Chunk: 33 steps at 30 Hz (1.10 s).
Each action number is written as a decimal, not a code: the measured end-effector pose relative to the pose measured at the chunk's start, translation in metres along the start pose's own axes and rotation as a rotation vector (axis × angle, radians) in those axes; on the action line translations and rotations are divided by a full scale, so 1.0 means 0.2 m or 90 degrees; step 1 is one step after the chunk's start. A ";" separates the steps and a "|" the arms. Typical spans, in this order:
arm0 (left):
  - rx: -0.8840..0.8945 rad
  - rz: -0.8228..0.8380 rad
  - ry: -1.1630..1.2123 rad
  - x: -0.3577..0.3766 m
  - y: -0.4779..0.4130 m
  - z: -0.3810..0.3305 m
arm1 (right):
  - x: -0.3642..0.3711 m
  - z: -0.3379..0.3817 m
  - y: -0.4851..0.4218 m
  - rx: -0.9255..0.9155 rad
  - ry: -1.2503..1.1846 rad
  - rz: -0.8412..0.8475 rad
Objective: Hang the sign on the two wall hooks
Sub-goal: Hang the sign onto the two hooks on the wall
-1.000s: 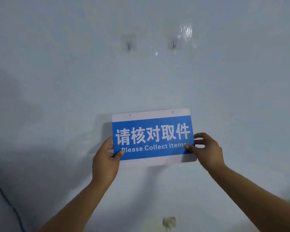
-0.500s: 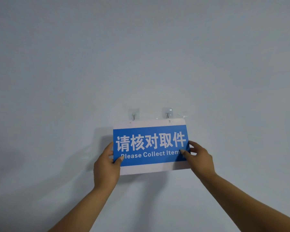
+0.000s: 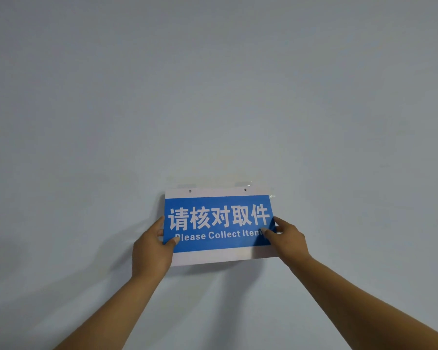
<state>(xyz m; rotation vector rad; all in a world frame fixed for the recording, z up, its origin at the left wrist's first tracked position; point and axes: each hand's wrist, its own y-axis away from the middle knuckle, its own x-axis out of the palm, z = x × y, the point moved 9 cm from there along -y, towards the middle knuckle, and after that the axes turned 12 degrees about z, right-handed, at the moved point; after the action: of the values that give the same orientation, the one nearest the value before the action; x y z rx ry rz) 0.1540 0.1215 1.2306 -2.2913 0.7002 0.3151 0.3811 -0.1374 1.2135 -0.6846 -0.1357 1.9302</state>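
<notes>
Head view: a person presses a sign flat against a pale blue-grey wall, gripping it at both lower corners. The left hand is clamped on the sign's left edge, thumb laid over the blue face and covering part of the first letter of the English line, the other fingers hidden behind the panel. The right hand is clamped on the right edge, one fingertip on the blue face over the end of that line, the rest behind. The sign is a blue rectangle between white bands at top and bottom. Large white Chinese characters read "请核对取件"; beneath them, in smaller white type, "Please Collect Item" can be read, with the last letter hidden by the right hand. Two small holes pierce the top white band, the left hole and the right hole. Just above the sign's top edge, the clear pads of two wall hooks peek out, the left hook and the right hook, each roughly above a hole. Whether either hook passes through its hole cannot be told. Bare forearms rise from the lower corners of the frame.
</notes>
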 end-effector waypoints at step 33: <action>-0.007 0.083 -0.081 -0.01 -0.07 0.08 | 0.14 -0.10 0.07 -0.029 0.053 0.035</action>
<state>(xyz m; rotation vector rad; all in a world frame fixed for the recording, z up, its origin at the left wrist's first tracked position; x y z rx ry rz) 0.1587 0.1418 1.2274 -2.2180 0.7857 0.5232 0.3714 -0.1244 1.1813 -0.8051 -0.1113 1.9528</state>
